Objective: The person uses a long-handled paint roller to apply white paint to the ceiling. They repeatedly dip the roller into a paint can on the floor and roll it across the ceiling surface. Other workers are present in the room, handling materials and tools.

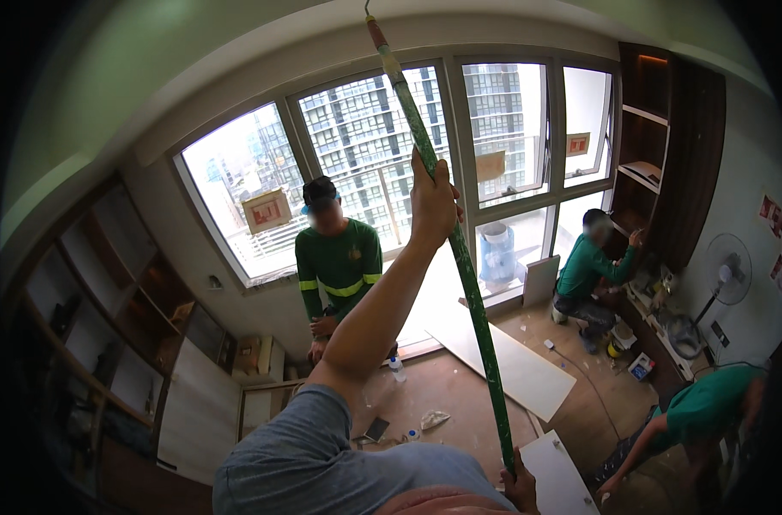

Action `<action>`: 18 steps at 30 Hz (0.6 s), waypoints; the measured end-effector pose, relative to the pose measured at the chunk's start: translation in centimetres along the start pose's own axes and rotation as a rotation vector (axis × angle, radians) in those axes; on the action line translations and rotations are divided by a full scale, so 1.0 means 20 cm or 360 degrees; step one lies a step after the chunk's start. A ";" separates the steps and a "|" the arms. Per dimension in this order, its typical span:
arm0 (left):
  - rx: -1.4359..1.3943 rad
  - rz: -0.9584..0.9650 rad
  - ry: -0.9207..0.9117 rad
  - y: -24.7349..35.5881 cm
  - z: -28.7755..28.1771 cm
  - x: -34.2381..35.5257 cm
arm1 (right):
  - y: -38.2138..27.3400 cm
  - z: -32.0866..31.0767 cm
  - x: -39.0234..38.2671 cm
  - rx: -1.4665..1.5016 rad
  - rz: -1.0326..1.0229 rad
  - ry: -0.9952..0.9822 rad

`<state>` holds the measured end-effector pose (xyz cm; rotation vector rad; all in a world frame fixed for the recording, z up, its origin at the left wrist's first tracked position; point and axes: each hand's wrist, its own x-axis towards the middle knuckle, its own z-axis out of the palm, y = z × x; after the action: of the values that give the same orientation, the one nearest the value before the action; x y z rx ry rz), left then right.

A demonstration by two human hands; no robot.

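Observation:
A long green extension pole (474, 296), spattered with pale paint, slants up through the middle of the view. A reddish-brown handle (376, 34) with a thin bent metal rod tops it, near the ceiling; whatever the rod carries is cut off by the upper edge. My left hand (434, 202), raised on an outstretched arm, is closed around the pole's upper half. Low down, my right hand (520, 487) grips the pole's bottom end, its fingers partly visible.
A person in a green shirt (339, 257) stands by the windows. Another person (593, 270) crouches near the dark shelving (644, 142); a third (717, 408) bends at lower right. White boards (520, 369) lie on the floor by a bottle (397, 369). A fan (728, 269) stands right.

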<state>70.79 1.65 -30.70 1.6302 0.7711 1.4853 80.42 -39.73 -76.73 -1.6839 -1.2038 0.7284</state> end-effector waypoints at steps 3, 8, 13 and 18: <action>0.0080 -0.0044 0.0016 -0.02 -0.01 0.04 | 0.01 0.02 0.02 0.0019 -0.0046 -0.0025; 0.0189 0.0113 -0.0004 0.11 -0.01 0.03 | -0.27 -0.03 0.16 -0.0026 -0.0183 -0.0077; 0.0201 0.0260 -0.0075 0.30 0.01 0.08 | -0.88 -0.15 0.43 0.0085 -0.0235 -0.0102; 0.0200 0.0394 -0.0117 0.51 0.04 0.16 | -1.37 -0.27 0.71 -0.0004 -0.0548 0.0080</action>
<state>71.39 -1.02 -20.31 1.9210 0.6512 1.5626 79.05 -25.22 -48.92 -1.4367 -1.4126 0.4696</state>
